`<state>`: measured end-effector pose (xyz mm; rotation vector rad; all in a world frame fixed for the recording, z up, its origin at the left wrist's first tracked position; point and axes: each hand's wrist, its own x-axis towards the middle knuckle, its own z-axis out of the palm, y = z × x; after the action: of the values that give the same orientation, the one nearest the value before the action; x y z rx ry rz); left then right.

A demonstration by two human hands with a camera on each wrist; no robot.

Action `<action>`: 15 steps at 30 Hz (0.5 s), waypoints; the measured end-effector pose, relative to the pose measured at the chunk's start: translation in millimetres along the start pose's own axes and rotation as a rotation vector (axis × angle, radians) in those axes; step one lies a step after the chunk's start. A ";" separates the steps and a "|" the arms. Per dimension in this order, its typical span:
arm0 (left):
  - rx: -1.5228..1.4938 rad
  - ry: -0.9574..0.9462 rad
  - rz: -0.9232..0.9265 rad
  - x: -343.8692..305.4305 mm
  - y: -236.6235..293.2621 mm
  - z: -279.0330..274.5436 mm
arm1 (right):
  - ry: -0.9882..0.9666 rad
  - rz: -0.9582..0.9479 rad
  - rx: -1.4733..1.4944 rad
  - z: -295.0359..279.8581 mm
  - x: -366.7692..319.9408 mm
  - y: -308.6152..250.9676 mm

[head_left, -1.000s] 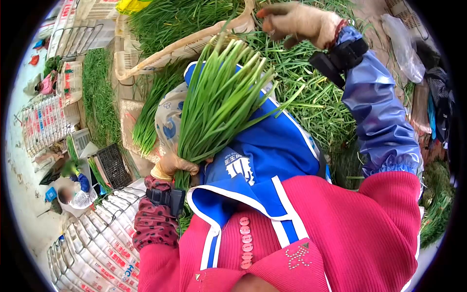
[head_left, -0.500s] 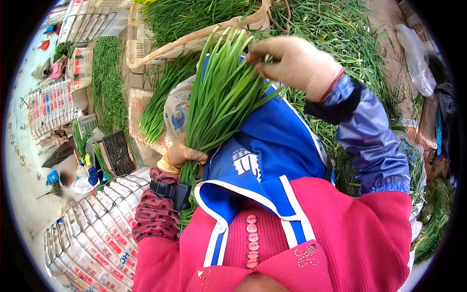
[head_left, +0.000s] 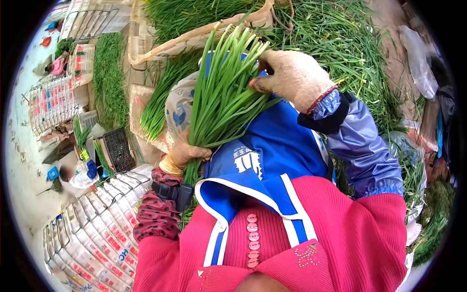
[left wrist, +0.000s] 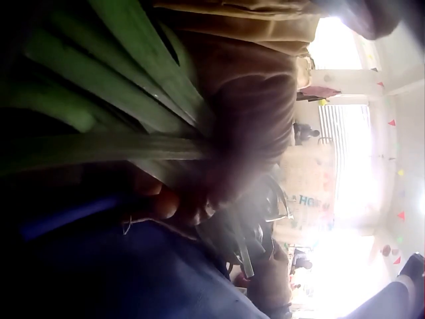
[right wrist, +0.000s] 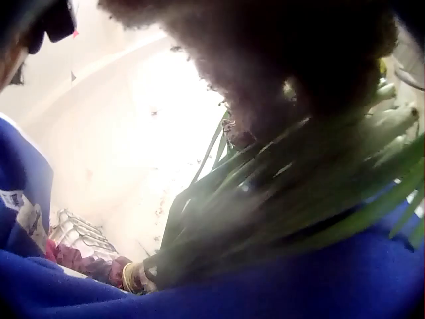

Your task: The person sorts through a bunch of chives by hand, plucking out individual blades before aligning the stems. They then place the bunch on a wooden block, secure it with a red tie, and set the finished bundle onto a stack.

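Observation:
A bunch of garlic chives [head_left: 219,104] lies slanted over the blue apron [head_left: 277,136], pale stalk ends at the top and leaves fanning out. My gloved left hand [head_left: 184,155] grips the leaf ends low on the bunch; in the left wrist view the broad leaves [left wrist: 126,73] run into its fingers. At the bunch's upper right edge, my right hand [head_left: 296,78] in a pale, soiled glove has its thumb and fingers curled at the stalks. The right wrist view shows that hand dark against the light, over the chives [right wrist: 265,193].
A plastic crate [head_left: 194,46] of greens stands ahead. Loose leaves [head_left: 340,48] cover the floor to its right, and a smaller bundle [head_left: 163,107] lies left of my bunch. White wrapped crates [head_left: 97,238] stand at lower left. Farther left, another person [head_left: 83,176] works.
My right hand has come down and in from the upper right to the bunch's stalks. My left hand keeps its grip low on the bunch. The head view has shifted slightly.

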<state>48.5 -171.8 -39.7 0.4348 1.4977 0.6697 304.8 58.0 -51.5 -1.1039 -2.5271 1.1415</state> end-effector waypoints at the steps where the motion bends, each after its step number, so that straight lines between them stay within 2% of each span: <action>1: 0.009 0.008 -0.001 -0.7 -0.1 1.9 | -0.050 0.019 -0.095 -2.8 2.2 -8.2; 2: 0.019 0.013 -0.003 -0.6 -1.3 2.6 | -0.111 0.086 -0.169 -4.9 4.0 -19.5; 7: 0.012 0.032 0.012 0.7 -2.0 5.3 | 0.010 0.021 -0.270 19.6 19.0 -27.8; 10: 0.023 0.028 0.007 1.3 0.3 6.1 | -0.137 -0.195 -0.306 10.2 11.5 -41.6; 11: 0.018 0.012 0.004 3.5 0.4 5.3 | -0.071 -0.393 -0.314 14.0 3.1 -48.9; 12: 0.014 -0.007 0.001 5.1 0.3 5.4 | -0.154 -0.614 -0.214 5.3 -7.5 -54.2; 13: 0.061 -0.001 0.000 5.7 0.3 4.6 | -0.238 -0.749 -0.168 7.7 -18.6 -66.8; 14: 0.053 -0.018 0.074 8.8 0.2 6.2 | -0.322 -0.883 -0.121 10.2 -27.5 -76.4; 15: 0.043 -0.037 0.147 11.8 0.0 7.8 | -0.350 -0.942 -0.036 15.0 -35.7 -74.9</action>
<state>55.6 -163.1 -48.3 0.5917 1.4571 0.7417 282.0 -7.9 -4.1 0.3570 -2.7482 1.0266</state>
